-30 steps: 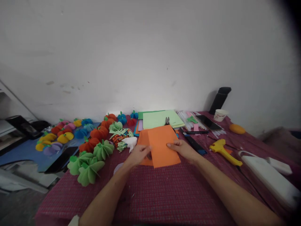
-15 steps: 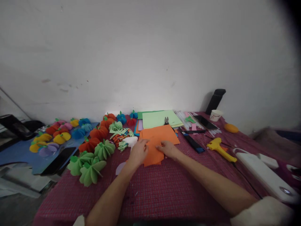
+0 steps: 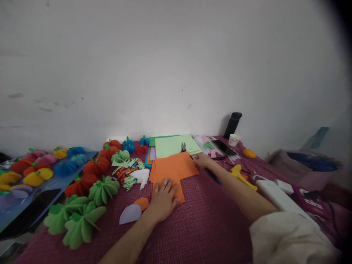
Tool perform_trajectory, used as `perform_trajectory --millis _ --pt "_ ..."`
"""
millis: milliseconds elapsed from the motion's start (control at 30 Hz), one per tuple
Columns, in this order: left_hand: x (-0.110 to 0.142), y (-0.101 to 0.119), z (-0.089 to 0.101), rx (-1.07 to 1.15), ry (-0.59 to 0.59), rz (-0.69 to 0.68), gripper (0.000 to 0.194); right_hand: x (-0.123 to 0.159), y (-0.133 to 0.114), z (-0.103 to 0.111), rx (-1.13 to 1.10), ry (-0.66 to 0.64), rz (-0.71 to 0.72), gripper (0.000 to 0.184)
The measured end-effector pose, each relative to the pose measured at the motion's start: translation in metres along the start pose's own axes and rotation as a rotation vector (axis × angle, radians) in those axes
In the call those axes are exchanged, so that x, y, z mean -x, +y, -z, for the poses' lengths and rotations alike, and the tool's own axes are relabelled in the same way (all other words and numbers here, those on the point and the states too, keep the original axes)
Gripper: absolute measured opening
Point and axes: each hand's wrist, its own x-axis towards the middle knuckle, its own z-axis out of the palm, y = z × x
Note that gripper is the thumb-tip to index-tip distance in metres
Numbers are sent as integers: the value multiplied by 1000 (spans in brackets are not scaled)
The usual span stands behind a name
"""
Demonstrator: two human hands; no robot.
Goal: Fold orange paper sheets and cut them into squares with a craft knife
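Observation:
My left hand (image 3: 164,201) lies flat, fingers spread, on overlapping orange felt-like sheets (image 3: 170,167). At their right edge, my right hand (image 3: 202,161) is by the dark handle of small scissors (image 3: 183,147), whose blades rest on a pale green sheet (image 3: 170,146). Its fingers are bent and partly hidden, so I cannot see whether they grip the handle. Under my right forearm a dark blue-black tool (image 3: 213,176) partly shows. Left of my left wrist are a lilac rounded cutout (image 3: 130,214) and an orange one (image 3: 142,202).
Green pumpkin-like crafts (image 3: 82,223) and orange ones (image 3: 96,167) line the left side, beside a pile of scraps (image 3: 128,172). On the right lie a yellow glue gun (image 3: 242,176), a phone (image 3: 224,147), a paper cup (image 3: 234,139) and a white power bank-like box (image 3: 280,198).
The orange sheet I held up is down on the others. My left hand has flattened onto them, and my right hand has moved away to the scissors handle. The view has turned right.

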Motion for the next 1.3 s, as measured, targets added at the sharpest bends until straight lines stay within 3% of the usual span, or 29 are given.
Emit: perform_trajectory --millis 167,300,433,600,733,833,867,933,1000,1067,1100,1167,1233,1300 --pt "0 -3 -6 -6 -11 -1 53 0 2 -18 -79 -1 34 24" --pt "-1 -3 -3 -9 -19 5 53 4 -16 -15 -158 10 110 25" --pt "0 -1 1 -7 -51 19 55 20 -31 10 -191 147 212 17" --pt "-1 -2 -1 41 -60 28 58 63 -19 61 -216 317 396 16" --pt "-10 -16 14 244 71 67 51 110 -3 97 -482 139 507 24" --pt "-12 -23 47 630 318 346 59 138 -3 114 -577 -56 486 24" --pt "-10 -21 59 809 344 342 62 144 -5 117 -574 -135 484 23" --pt "-2 -10 80 1143 193 208 64 149 -11 115 -540 -282 482 24" --pt "8 8 93 1276 -57 73 60 147 -18 104 -495 -384 491 26" --pt "18 25 95 1264 -242 98 49 139 -25 89 -471 -427 505 28" --pt "21 31 92 1268 -273 149 46 135 -27 81 -487 -413 504 29" --pt "24 37 84 1325 -221 269 47 126 -27 65 -602 -321 475 33" --pt "23 35 75 1434 -59 338 50 120 -21 50 -781 -233 422 36" --pt "18 30 68 1519 93 360 53 116 -13 35 -890 -297 369 42"
